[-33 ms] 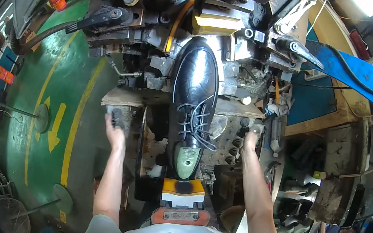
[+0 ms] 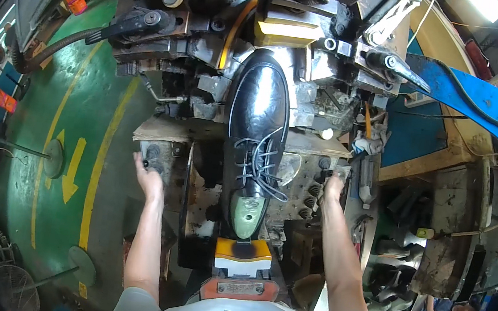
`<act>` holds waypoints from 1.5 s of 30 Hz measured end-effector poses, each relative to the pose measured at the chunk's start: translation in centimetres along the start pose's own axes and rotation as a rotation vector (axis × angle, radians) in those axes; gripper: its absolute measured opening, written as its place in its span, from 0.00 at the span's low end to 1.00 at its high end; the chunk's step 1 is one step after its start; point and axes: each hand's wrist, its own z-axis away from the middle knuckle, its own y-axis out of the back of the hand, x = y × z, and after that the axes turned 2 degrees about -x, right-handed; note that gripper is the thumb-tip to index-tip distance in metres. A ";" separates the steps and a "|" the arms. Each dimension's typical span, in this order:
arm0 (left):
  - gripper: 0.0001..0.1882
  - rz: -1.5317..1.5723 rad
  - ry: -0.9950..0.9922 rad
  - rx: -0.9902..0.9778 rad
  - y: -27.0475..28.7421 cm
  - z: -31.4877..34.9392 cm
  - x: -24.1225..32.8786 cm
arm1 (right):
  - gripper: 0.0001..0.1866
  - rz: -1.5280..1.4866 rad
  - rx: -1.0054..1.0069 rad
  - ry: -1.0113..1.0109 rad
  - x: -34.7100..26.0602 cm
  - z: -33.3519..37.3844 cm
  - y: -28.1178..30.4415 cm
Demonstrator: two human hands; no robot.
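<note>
Hands (image 2: 148, 174) on grimy machine panel (image 2: 206, 200)

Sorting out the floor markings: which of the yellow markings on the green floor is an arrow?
The short one left of the left hand, with a pointed head; the others are long plain curved lines.

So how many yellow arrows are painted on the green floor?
2. Both are on the floor to the left of the machine: a big arrow pointing down the picture, and a smaller arrow just left of it, partly covered by a round stand base. More may be hidden.
</note>
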 end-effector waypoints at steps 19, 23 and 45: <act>0.37 -0.161 -0.061 0.085 0.7 0.1 4.3 | 0.56 -0.142 -0.111 -0.499 5.4 13.7 5.2; 0.38 -0.133 -0.030 0.071 -0.6 1.7 5.3 | 0.52 0.055 0.044 -0.250 5.8 15.0 4.6; 0.23 0.705 0.426 -0.715 -6.7 12.8 20.7 | 0.18 -0.596 -0.703 0.073 -20.0 31.4 -6.1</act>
